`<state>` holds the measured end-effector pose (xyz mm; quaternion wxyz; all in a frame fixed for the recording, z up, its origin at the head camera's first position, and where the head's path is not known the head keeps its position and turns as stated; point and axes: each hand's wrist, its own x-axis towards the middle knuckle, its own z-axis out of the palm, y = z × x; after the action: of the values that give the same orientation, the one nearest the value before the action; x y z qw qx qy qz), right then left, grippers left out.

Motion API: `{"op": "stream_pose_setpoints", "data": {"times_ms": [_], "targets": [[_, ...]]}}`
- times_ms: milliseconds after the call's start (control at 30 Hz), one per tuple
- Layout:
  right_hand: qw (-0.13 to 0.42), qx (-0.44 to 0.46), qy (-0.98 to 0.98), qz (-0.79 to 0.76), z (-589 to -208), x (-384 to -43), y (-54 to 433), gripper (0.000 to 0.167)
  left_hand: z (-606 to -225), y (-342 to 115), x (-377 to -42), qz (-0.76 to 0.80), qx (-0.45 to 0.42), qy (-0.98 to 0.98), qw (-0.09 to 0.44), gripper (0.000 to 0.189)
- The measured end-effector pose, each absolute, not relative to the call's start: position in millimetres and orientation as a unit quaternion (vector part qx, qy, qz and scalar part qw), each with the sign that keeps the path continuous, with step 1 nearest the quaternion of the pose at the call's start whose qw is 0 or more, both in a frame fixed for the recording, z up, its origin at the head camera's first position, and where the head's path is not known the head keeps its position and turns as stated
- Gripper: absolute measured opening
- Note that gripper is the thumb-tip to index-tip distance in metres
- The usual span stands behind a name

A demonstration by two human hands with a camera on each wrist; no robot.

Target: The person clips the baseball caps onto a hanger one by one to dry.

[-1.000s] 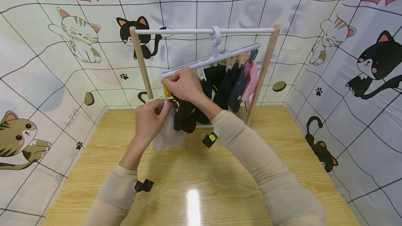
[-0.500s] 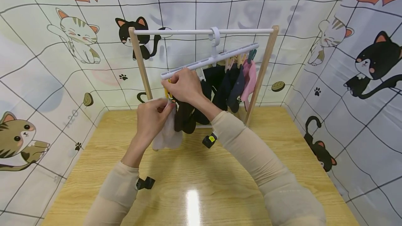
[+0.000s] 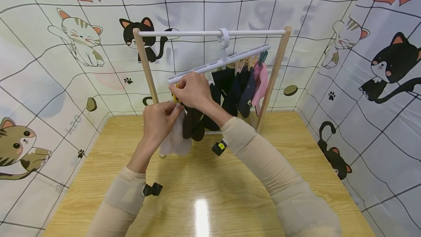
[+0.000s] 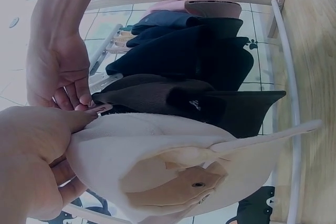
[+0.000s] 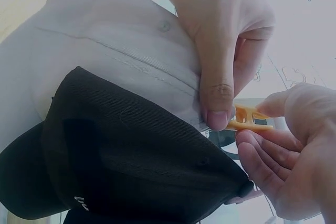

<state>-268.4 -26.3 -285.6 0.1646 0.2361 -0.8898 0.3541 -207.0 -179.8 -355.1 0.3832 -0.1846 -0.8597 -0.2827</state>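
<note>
My left hand point(image 3: 158, 121) pinches the top of a white cap point(image 3: 177, 140) between thumb and fingers. The cap hangs down with its hollow inside showing in the left wrist view. My right hand point(image 3: 194, 89) pinches a yellow clothespin point(image 5: 251, 118) under the low left end of a white hanger point(image 3: 197, 70). In the right wrist view the clothespin meets the cap's edge at my left thumb; whether its tips grip the fabric is hidden. A dark brown cap point(image 5: 136, 140) hangs right beside the white one.
The hanger tilts from the white rail of a wooden-sided rack point(image 3: 284, 50). Several dark caps point(image 4: 173, 51) and a pink cap point(image 3: 261, 81) hang from clothespins toward its right end. The rack stands on a wooden table point(image 3: 250, 185) before a cat-print backdrop point(image 3: 204, 6).
My left hand has brought the top of the white cap slightly up and right, against the yellow clothespin. My right hand stays at the clothespin.
</note>
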Motion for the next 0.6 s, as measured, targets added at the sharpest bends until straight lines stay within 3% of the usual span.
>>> {"op": "stream_pose_setpoints", "data": {"times_ms": [600], "targets": [[0.163,0.241,-0.888,0.356,-285.7,-269.1,-26.6,0.052,-343.5,-180.3,-210.6,-0.273,-0.177,-0.850,0.414,0.036]]}}
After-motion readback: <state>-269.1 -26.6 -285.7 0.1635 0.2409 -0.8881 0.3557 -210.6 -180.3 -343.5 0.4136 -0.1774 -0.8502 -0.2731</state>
